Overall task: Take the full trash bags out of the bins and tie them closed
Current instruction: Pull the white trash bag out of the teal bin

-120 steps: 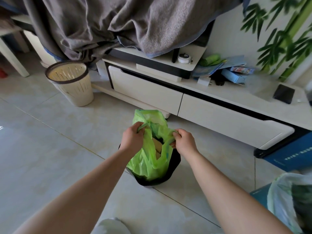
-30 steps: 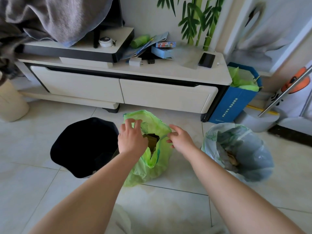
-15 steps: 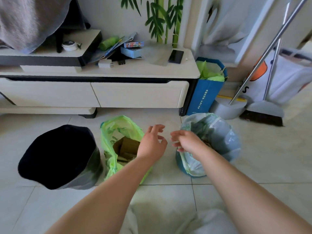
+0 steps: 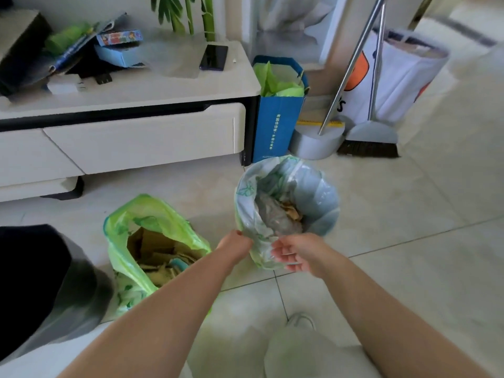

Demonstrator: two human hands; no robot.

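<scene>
A green trash bag (image 4: 163, 227) stands on the floor tiles, out of its bin, mouth open, with cardboard showing inside. The black bin (image 4: 35, 282) beside it on the left looks empty. To the right a pale translucent trash bag (image 4: 313, 195) lines a bin that it hides, with rubbish visible inside. My left hand (image 4: 236, 242) grips the near rim of this pale bag, fingertips hidden behind the plastic. My right hand (image 4: 296, 253) is at the same rim a little to the right, fingers apart and touching the hanging plastic.
A low white TV cabinet (image 4: 141, 137) runs along the back with a phone (image 4: 214, 57) and boxes on top. A blue paper bag (image 4: 275, 121), a grey dustpan (image 4: 316, 143), a broom (image 4: 368, 143) and a white bag (image 4: 403, 77) stand behind the pale bag.
The green bag came out of the black bin and was set on the floor and released. Both hands moved right to the pale bag, and the left hand has taken its rim.
</scene>
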